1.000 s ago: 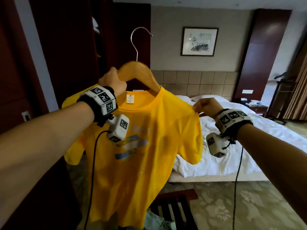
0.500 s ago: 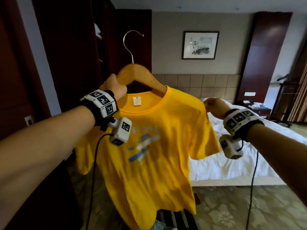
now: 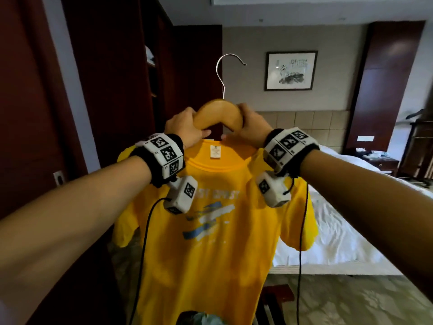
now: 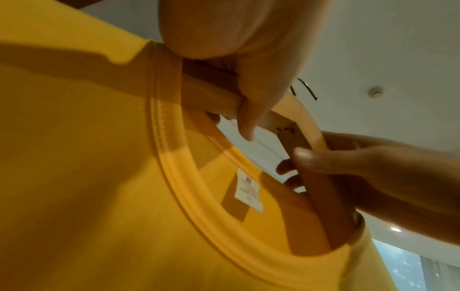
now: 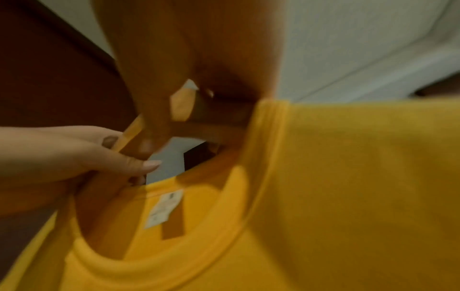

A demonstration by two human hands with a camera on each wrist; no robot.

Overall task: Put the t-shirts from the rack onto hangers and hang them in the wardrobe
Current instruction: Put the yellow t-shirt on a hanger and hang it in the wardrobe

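In the head view, a yellow t-shirt [image 3: 210, 231] is seen at centre frame on a wooden hanger [image 3: 219, 113], whose arms are hidden under the cloth. The hanger is gripped by the left hand [image 3: 185, 130] and the right hand [image 3: 251, 127] on either side of its hook.

In the left wrist view, fingers are shown curled round the hanger's wood above the collar.

The right wrist view is blurred; the same grips can be made out faintly.
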